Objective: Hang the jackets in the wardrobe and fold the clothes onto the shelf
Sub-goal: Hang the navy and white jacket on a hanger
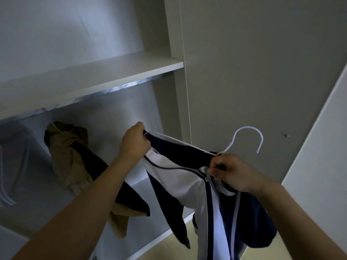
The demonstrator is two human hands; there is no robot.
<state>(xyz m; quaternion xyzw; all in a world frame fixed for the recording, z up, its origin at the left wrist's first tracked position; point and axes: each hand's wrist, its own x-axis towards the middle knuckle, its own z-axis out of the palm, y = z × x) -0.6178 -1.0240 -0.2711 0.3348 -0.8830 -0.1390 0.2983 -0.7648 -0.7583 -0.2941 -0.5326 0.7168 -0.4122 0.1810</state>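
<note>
At centre frame, the left hand point(134, 141) grips the shoulder and the right hand point(230, 172) pinches the collar of a soft, limp navy-and-white jacket point(180, 177) on a white hanger point(247, 136), best lifted by its hook.

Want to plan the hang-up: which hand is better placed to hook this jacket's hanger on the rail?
Probably the right hand: it grips the white hanger just under its hook. The left hand pinches the hanger's far end.
</note>
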